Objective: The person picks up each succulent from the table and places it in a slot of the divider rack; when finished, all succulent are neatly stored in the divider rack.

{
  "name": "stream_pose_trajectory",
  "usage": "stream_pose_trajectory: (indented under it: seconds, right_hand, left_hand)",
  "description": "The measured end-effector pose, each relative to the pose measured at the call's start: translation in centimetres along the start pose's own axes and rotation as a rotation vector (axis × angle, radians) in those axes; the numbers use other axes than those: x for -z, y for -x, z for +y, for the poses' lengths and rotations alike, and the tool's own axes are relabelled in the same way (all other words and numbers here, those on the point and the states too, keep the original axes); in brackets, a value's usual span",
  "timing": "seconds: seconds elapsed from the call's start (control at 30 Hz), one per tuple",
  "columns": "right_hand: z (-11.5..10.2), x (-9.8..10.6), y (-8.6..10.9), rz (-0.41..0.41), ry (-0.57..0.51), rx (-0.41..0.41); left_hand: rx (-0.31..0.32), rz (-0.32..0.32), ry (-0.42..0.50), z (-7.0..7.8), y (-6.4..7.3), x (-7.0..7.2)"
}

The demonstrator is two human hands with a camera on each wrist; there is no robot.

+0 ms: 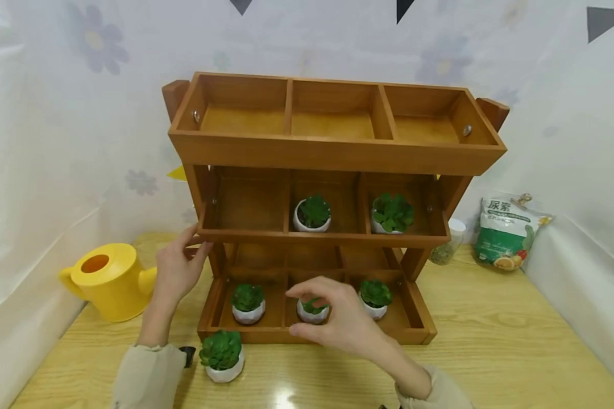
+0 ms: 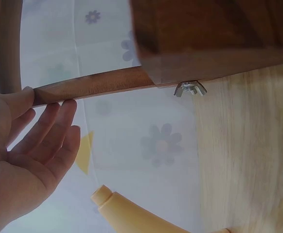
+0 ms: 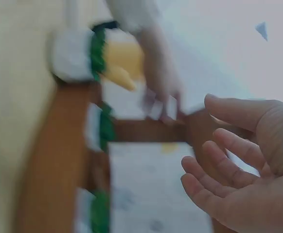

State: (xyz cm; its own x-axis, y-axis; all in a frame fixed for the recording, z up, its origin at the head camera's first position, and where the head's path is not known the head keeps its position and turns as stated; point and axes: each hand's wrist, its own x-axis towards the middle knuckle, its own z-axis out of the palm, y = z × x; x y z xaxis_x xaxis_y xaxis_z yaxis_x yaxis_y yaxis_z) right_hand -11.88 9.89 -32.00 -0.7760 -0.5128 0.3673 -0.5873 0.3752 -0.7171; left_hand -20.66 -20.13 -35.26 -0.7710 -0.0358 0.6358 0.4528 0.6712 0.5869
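Both arms wear loose, light beige long sleeves with soft folds, the left sleeve [image 1: 145, 375] ending at the wrist by a small black strap or band at its cuff, the right sleeve [image 1: 440, 392] likewise ending at the wrist, and both the left hand [image 1: 176, 270] and the right hand [image 1: 337, 318] are bare.

The left hand [image 1: 176, 272] reaches up to the left end of the wooden rack [image 1: 332, 147], fingers straight and relaxed, fingertips touching its side; the right hand [image 1: 332, 315] hovers before the rack's lowest tier, fingers loosely curved, gripping nothing.
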Motion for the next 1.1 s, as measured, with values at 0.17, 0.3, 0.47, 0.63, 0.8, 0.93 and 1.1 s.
stream_pose_trajectory:
  seconds: [0.17,0.3,0.47,0.63,0.8,0.93,1.1]
  right_hand:
    - [1.2,-4.4,0.6,-0.114,-0.073,-0.062]
    - [2.3,-7.0,0.7,-0.198,-0.092,-0.122]
    - [3.0,-9.1,0.6,-0.231,-0.104,-0.136]
    - [3.1,-10.4,0.1,-0.254,-0.041,-0.165]
    - [2.9,-11.4,-0.2,-0.254,0.052,-0.186]
    - [2.4,-12.4,-0.5,-0.210,0.141,-0.241]
    - [1.5,-13.6,-1.2,-0.171,0.293,-0.337]
  left_hand:
    - [0.009,0.007,0.001,-0.1,-0.1,0.0]
    - [0.024,-0.001,0.000,-0.1,-0.2,0.0]
    - [0.042,-0.031,0.002,-0.2,-0.2,-0.3]
    - [0.043,-0.018,-0.001,-0.2,-0.1,-0.2]
    - [0.029,-0.017,0.010,-0.1,-0.2,-0.2]
    - [0.039,-0.026,0.001,-0.1,-0.2,-0.1]
    - [0.063,-0.056,-0.004,-0.2,0.0,0.1]
